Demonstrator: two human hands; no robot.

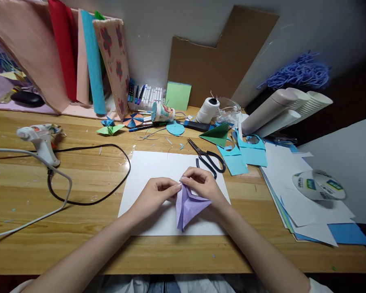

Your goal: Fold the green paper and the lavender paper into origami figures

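A folded purple paper hangs between my two hands, its lower point toward me, above a white sheet on the wooden table. My left hand pinches its upper left edge between thumb and fingers. My right hand pinches the top corner, with the thumb and fingertips pressed together close to the left fingertips. Black-handled scissors lie just beyond my right hand, partly over the sheet's far right corner.
A white glue gun and looped cables are at the left. Behind stand markers, a thread spool and brown cardboard. Cut blue papers, stacked sheets and a tape roll lie at the right.
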